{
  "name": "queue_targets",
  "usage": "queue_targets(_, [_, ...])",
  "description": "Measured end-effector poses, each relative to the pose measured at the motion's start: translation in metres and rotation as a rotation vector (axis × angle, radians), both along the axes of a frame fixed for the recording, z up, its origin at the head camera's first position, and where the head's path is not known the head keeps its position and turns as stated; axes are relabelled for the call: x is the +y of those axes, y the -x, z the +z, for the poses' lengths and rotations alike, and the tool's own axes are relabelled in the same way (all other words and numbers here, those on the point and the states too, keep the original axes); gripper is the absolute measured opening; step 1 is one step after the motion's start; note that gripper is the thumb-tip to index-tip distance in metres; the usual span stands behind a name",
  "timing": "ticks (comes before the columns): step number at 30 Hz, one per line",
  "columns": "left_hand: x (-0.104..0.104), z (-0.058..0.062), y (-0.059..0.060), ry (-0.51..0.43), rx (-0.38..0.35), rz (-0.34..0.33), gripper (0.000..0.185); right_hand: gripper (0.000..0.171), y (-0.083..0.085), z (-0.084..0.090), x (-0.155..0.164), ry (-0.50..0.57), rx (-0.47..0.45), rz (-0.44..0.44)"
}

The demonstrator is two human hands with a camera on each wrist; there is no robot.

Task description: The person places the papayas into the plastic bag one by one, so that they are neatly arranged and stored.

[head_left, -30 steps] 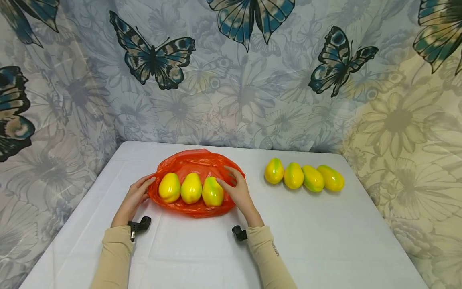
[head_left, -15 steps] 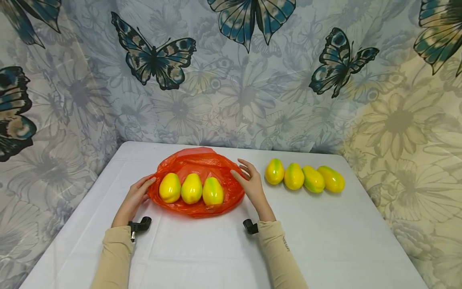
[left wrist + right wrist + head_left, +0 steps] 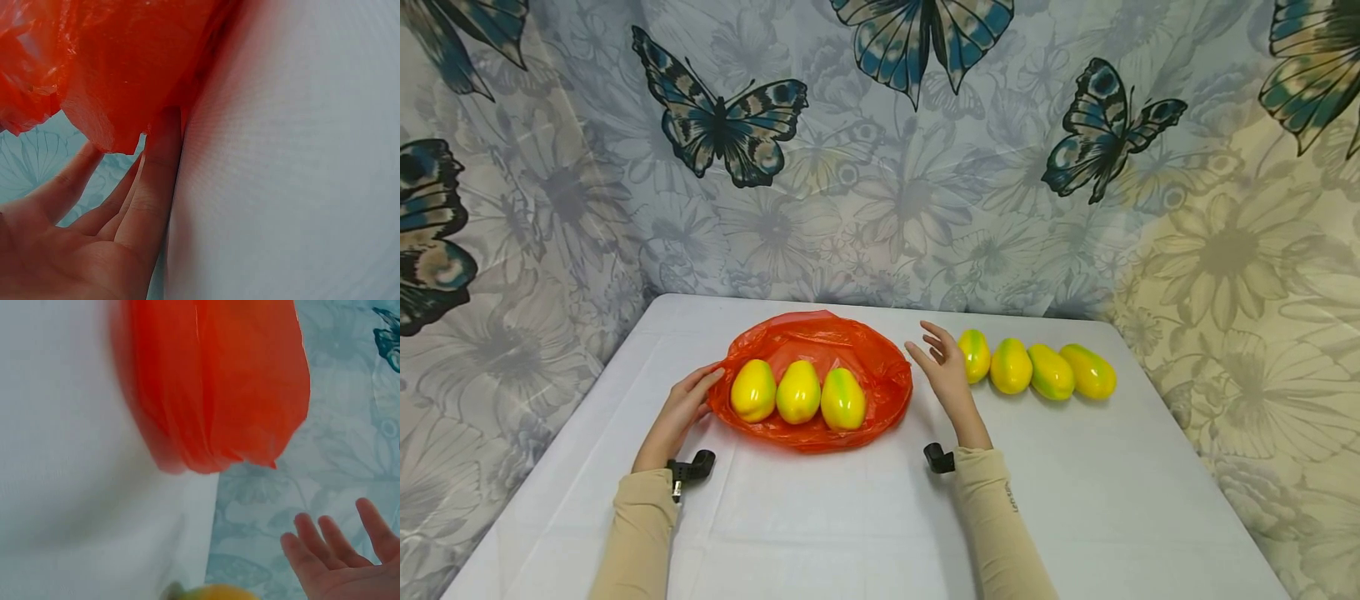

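A red plastic bag lies with its mouth spread on the white table. Three glossy yellow-green fruits, which look like mangoes, sit in a row inside: a left one, a middle one and a right one. My left hand holds the bag's left edge; in the left wrist view its thumb and fingers reach to the red plastic. Between the bag and another mango, my right hand is spread with nothing in it, partly covering that mango in the head view.
More mangoes continue the row at the back right: one, another and a last one. The white table ends at a butterfly-printed cloth. Black wrist cameras sit at my left and right sleeves.
My right hand has withdrawn from beside the right mango in the bag and moved rightward, past the bag's edge, toward the mango row. The left hand has stayed at the bag.
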State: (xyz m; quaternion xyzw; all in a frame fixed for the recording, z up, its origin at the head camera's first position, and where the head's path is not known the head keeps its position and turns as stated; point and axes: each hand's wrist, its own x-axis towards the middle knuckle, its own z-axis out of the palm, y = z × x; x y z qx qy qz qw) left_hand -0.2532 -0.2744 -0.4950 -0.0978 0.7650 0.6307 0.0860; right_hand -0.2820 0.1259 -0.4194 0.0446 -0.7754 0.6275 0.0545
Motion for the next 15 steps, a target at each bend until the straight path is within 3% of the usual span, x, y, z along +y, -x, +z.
queue_targets(9, [0.0, -0.001, 0.001, -0.004, -0.007, 0.002, 0.079, 0.056, 0.022, -0.021, 0.027, -0.042, 0.005, -0.101])
queue_targets(15, [-0.001, -0.001, 0.001, -0.006, 0.005, -0.002, 0.078, 0.056, 0.03, -0.024, 0.042, -0.068, 0.024, -0.184])
